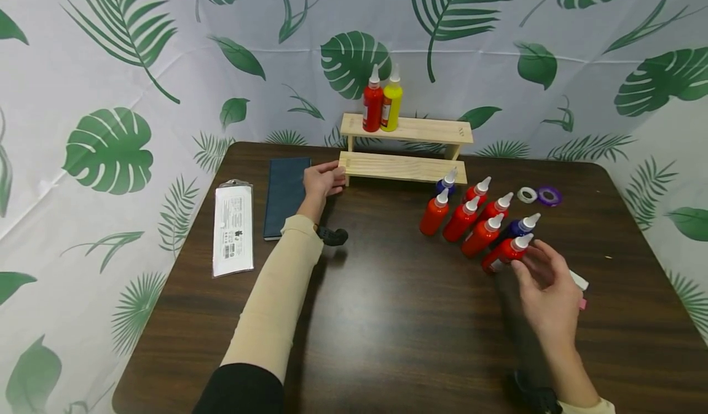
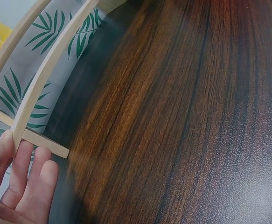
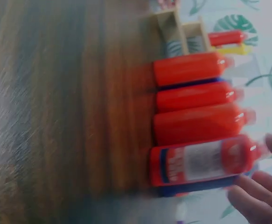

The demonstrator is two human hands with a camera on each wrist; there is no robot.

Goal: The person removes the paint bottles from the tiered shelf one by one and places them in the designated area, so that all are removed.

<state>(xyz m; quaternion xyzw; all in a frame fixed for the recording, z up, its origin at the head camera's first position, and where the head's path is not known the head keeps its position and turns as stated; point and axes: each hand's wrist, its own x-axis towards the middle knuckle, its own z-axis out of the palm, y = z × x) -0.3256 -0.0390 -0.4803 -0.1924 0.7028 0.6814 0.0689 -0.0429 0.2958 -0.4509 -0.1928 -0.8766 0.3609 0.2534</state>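
Observation:
My left hand (image 1: 323,182) pinches the left end of the lower shelf of a two-step wooden rack (image 1: 404,167), thumb above and fingers below in the left wrist view. On the top step stand a red paint bottle (image 1: 373,105) and a yellow paint bottle (image 1: 392,105), side by side. Right of the rack's front, several red and blue paint bottles with white nozzle caps stand in a group. Beside the nearest red bottle (image 3: 201,161) is my right hand (image 1: 553,297), thumb and fingers spread around its nozzle end with a gap in the right wrist view.
A dark blue notebook (image 1: 282,196) and a white packet in a clear sleeve (image 1: 233,228) lie at the left. White tape (image 1: 527,195) and purple tape (image 1: 549,196) rolls lie behind the bottles. A small white item (image 1: 578,280) shows partly behind my right hand. Leaf-patterned cloth hangs behind the table.

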